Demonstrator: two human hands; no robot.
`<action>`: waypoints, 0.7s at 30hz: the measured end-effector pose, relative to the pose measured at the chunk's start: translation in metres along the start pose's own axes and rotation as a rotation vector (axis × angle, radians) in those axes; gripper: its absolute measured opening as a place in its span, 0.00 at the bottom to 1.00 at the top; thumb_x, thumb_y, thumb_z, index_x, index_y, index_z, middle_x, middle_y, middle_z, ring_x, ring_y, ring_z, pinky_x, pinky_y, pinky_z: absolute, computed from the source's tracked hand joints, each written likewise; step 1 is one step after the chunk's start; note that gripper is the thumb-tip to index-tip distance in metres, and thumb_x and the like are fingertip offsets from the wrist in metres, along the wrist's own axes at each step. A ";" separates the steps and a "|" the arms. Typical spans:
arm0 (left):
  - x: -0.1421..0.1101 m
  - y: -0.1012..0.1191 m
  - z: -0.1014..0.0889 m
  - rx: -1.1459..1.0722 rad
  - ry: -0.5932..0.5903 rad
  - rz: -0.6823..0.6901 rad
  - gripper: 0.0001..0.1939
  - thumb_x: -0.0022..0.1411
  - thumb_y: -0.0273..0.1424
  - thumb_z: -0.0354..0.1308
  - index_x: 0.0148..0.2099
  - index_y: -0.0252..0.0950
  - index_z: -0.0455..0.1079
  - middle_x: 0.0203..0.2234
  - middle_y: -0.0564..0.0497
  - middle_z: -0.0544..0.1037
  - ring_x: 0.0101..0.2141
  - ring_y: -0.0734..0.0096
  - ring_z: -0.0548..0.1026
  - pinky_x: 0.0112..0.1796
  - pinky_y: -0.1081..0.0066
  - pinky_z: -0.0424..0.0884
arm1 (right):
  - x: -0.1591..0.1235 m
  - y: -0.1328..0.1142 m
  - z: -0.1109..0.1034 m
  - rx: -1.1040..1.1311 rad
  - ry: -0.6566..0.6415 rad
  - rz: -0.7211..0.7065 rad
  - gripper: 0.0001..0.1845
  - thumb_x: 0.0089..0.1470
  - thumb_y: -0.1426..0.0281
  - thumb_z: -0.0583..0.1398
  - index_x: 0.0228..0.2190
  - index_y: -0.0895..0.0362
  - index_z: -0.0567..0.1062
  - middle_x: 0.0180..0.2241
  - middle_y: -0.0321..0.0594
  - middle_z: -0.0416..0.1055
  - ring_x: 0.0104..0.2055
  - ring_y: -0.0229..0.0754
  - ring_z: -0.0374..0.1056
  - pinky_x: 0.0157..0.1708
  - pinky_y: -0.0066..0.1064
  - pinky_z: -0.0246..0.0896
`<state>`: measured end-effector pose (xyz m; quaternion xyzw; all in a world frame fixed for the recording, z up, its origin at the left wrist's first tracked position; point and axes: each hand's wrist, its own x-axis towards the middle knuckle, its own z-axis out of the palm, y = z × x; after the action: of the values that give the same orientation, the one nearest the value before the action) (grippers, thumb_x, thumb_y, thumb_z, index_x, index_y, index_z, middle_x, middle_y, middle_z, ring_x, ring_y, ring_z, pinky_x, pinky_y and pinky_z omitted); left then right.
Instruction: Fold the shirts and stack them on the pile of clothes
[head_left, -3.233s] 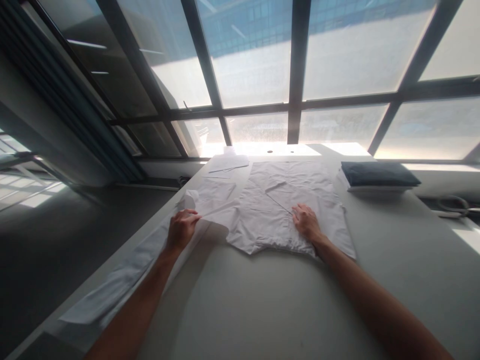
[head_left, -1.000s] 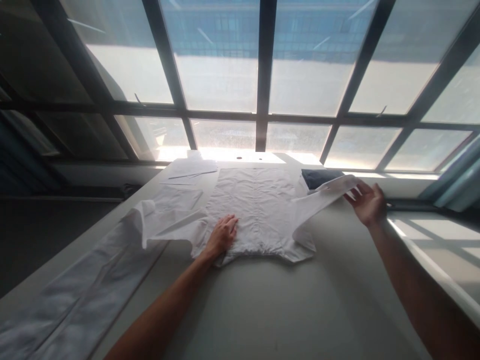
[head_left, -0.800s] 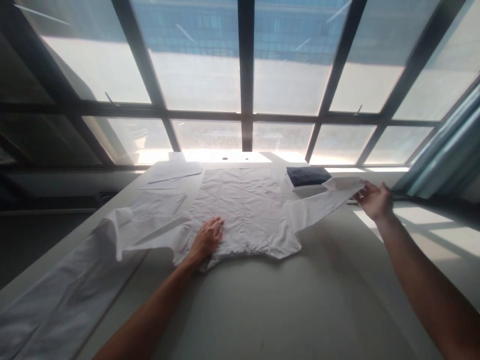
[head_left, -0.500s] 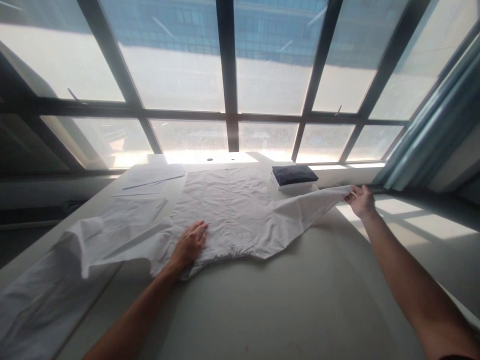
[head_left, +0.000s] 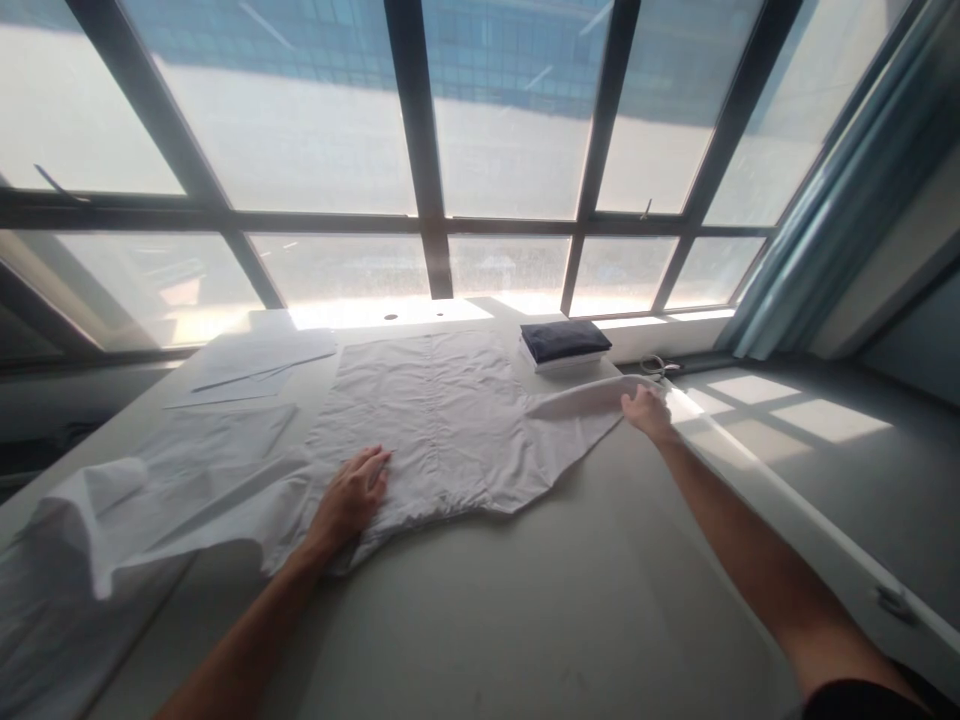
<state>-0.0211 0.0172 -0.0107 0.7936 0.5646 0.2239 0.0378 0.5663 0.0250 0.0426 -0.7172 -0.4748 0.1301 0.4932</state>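
A white shirt (head_left: 427,420) lies spread on the pale table, its body in the middle with gathered wrinkles down the centre. My left hand (head_left: 354,495) rests on the lower left of the body, fingers stretched out and lying on the cloth. With my right hand (head_left: 646,410) I pinch the end of the right sleeve (head_left: 574,412), holding it out to the side near the table's right edge. The left sleeve (head_left: 217,505) lies crumpled and partly raised toward the left. Part of the shirt is hidden beneath my left hand.
A folded dark cloth on white ones (head_left: 566,342) sits behind the right sleeve. Paper sheets (head_left: 255,360) lie at the back left, with more white fabric (head_left: 82,620) at the left edge. A cable loop (head_left: 654,366) is beyond my right hand. Windows and a curtain (head_left: 832,190) border the table.
The view has turned to the right. My right hand has come lower and closer to the shirt body with the sleeve end still in it. My left hand stays on the cloth.
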 end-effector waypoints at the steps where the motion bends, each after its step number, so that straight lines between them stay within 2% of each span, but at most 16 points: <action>1: 0.000 -0.001 0.001 0.007 0.000 0.003 0.24 0.68 0.37 0.46 0.58 0.36 0.73 0.62 0.41 0.73 0.63 0.52 0.67 0.65 0.53 0.62 | -0.011 -0.005 0.016 -0.046 -0.023 -0.011 0.22 0.52 0.62 0.64 0.44 0.64 0.79 0.57 0.68 0.68 0.67 0.65 0.57 0.65 0.58 0.52; 4: 0.000 -0.003 0.003 0.022 -0.008 0.006 0.25 0.68 0.38 0.45 0.59 0.34 0.73 0.62 0.41 0.72 0.64 0.52 0.67 0.65 0.54 0.61 | -0.048 -0.024 0.067 -0.149 -0.152 -0.061 0.26 0.56 0.64 0.61 0.53 0.63 0.77 0.66 0.61 0.61 0.72 0.62 0.47 0.70 0.56 0.39; 5: -0.001 -0.004 0.004 0.024 -0.012 0.005 0.25 0.68 0.38 0.45 0.59 0.34 0.73 0.62 0.41 0.72 0.64 0.52 0.67 0.65 0.54 0.61 | -0.061 -0.033 0.082 -0.282 -0.263 -0.113 0.27 0.61 0.64 0.57 0.58 0.62 0.73 0.69 0.58 0.56 0.74 0.61 0.44 0.70 0.57 0.37; 7: -0.002 -0.004 0.004 0.022 -0.013 0.008 0.25 0.68 0.38 0.46 0.59 0.34 0.73 0.62 0.41 0.72 0.64 0.52 0.67 0.65 0.53 0.61 | -0.083 -0.050 0.108 -0.446 -0.420 -0.187 0.30 0.65 0.63 0.53 0.64 0.61 0.68 0.72 0.55 0.50 0.75 0.59 0.39 0.70 0.58 0.35; 9: -0.003 -0.002 0.004 0.013 -0.010 0.013 0.24 0.69 0.38 0.47 0.59 0.35 0.73 0.62 0.42 0.72 0.64 0.52 0.66 0.65 0.52 0.60 | -0.101 -0.066 0.125 -0.519 -0.515 -0.239 0.31 0.67 0.61 0.52 0.67 0.60 0.64 0.73 0.55 0.46 0.75 0.59 0.36 0.70 0.59 0.35; 11: -0.005 0.002 0.002 0.002 -0.007 0.015 0.23 0.69 0.37 0.48 0.59 0.36 0.73 0.62 0.42 0.72 0.65 0.52 0.65 0.65 0.51 0.60 | -0.114 -0.076 0.135 -0.525 -0.562 -0.266 0.33 0.68 0.60 0.50 0.68 0.61 0.61 0.74 0.56 0.44 0.76 0.59 0.35 0.69 0.60 0.36; 14: -0.008 0.009 -0.002 0.001 -0.014 0.007 0.22 0.70 0.36 0.48 0.60 0.37 0.73 0.63 0.42 0.72 0.65 0.52 0.65 0.65 0.50 0.60 | -0.126 -0.077 0.142 -0.564 -0.583 -0.286 0.34 0.69 0.59 0.48 0.70 0.62 0.57 0.74 0.56 0.42 0.76 0.57 0.35 0.70 0.58 0.33; 18: -0.010 0.019 -0.005 0.006 -0.031 -0.012 0.22 0.70 0.35 0.49 0.60 0.37 0.73 0.63 0.42 0.71 0.66 0.52 0.63 0.66 0.51 0.58 | -0.127 -0.064 0.141 -0.628 -0.538 -0.300 0.36 0.69 0.59 0.47 0.71 0.64 0.55 0.74 0.57 0.43 0.76 0.56 0.37 0.71 0.55 0.30; 21: -0.011 0.027 -0.010 -0.040 -0.030 0.002 0.20 0.70 0.34 0.49 0.57 0.39 0.76 0.61 0.43 0.73 0.63 0.53 0.67 0.65 0.53 0.60 | -0.125 -0.061 0.138 -0.606 -0.486 -0.307 0.35 0.68 0.60 0.47 0.69 0.65 0.59 0.72 0.60 0.46 0.75 0.59 0.40 0.70 0.59 0.32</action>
<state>-0.0038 -0.0049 0.0029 0.7966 0.5584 0.2231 0.0620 0.3776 0.0079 -0.0080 -0.6992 -0.6957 0.0747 0.1471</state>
